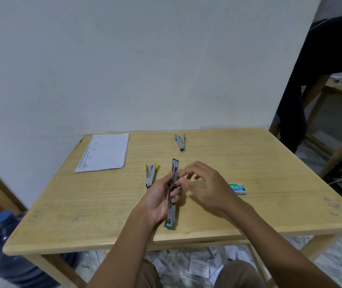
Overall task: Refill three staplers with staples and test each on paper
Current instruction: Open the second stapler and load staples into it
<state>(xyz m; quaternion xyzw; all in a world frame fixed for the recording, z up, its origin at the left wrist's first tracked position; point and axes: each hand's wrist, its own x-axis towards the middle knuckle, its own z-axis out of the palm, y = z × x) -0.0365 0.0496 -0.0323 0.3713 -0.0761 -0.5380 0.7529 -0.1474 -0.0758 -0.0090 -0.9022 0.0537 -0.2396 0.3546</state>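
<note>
Left hand (pixel 160 197) grips the opened green stapler (pixel 175 169) at the table's (pixel 82 204) near middle; right hand (pixel 205 183) hovers half-curled over it, whether pinching staples I cannot tell; best seat them squarely along the channel.

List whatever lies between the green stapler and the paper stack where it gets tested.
The yellow stapler lies on the table between the green stapler, gripped in the left hand, and the paper stack at the far left. Nothing else visible stands in that path; lifting over it should probably clear it.
</note>
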